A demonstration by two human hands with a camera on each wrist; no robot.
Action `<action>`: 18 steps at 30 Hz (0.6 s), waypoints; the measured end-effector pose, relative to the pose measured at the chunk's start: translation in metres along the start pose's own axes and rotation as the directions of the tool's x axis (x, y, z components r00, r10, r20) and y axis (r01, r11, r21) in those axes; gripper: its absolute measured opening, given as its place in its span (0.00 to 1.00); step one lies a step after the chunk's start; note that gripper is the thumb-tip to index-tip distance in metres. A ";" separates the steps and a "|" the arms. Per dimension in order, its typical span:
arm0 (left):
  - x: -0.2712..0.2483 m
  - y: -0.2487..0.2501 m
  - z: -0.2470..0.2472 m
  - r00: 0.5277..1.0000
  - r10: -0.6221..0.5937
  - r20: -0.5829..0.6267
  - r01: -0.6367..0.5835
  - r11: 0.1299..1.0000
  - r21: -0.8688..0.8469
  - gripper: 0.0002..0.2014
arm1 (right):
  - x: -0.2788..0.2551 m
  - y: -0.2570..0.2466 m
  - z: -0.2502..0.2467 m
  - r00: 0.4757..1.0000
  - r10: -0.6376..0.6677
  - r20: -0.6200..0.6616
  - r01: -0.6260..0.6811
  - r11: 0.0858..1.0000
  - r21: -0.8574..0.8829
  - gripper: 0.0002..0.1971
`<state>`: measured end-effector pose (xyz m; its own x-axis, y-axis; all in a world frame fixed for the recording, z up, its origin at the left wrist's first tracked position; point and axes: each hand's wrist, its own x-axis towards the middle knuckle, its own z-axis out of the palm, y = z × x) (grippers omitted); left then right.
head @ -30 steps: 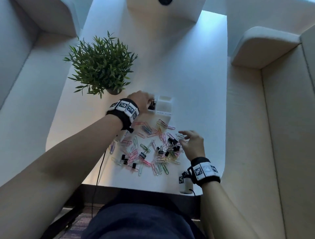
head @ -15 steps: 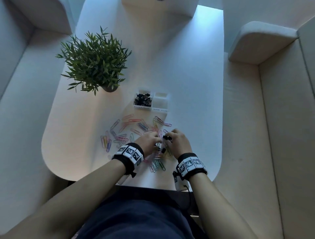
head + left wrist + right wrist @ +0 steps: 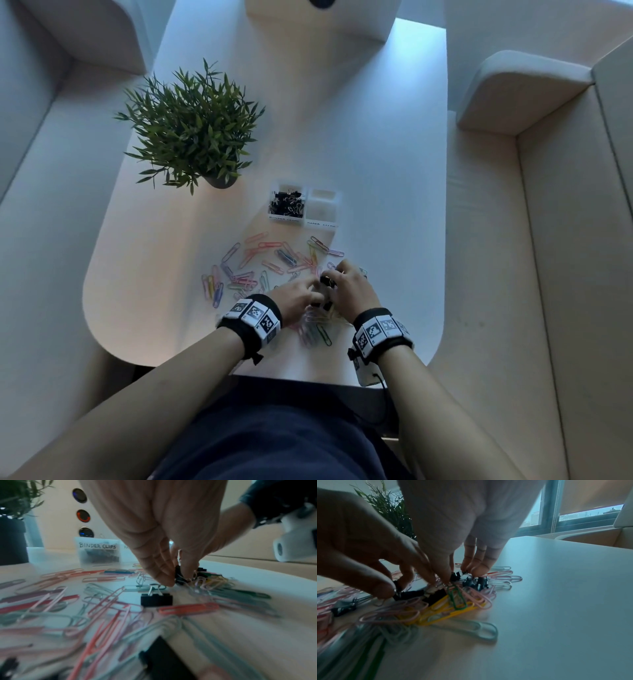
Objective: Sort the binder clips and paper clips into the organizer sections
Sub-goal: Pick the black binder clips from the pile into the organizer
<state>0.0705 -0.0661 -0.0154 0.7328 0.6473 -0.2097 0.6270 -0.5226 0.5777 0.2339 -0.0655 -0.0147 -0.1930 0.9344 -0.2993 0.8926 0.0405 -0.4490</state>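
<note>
1. Your left hand (image 3: 164, 536) pinched a black binder clip (image 3: 179, 574) in the pile of paper clips (image 3: 260, 270).
2. Your right hand (image 3: 349, 291) had its fingertips bunched on another binder clip (image 3: 475, 582).
3. The organizer (image 3: 303, 209) stood beyond the pile, its left section holding binder clips.

Your left hand (image 3: 297, 301) and right hand (image 3: 349, 291) sit low and close together, forearms angled inward, fingers of both curled downward with their tips pinched together.
</note>
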 end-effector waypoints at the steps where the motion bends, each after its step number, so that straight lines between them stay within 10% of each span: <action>1: 0.000 -0.001 0.002 1.000 0.005 0.030 -0.006 0.998 0.056 0.09 | 0.000 0.000 0.000 1.000 -0.002 0.010 0.002 1.000 0.003 0.08; 18: -0.011 -0.019 0.004 0.992 0.057 -0.115 -0.045 0.994 0.099 0.08 | 0.000 0.000 0.003 0.992 -0.088 -0.093 0.092 0.995 0.045 0.04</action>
<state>0.0512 -0.0652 -0.0273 0.7319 0.6761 -0.0846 0.6161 -0.6036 0.5061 0.2321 -0.0665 -0.0174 -0.2319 0.9562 -0.1789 0.8518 0.1108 -0.5120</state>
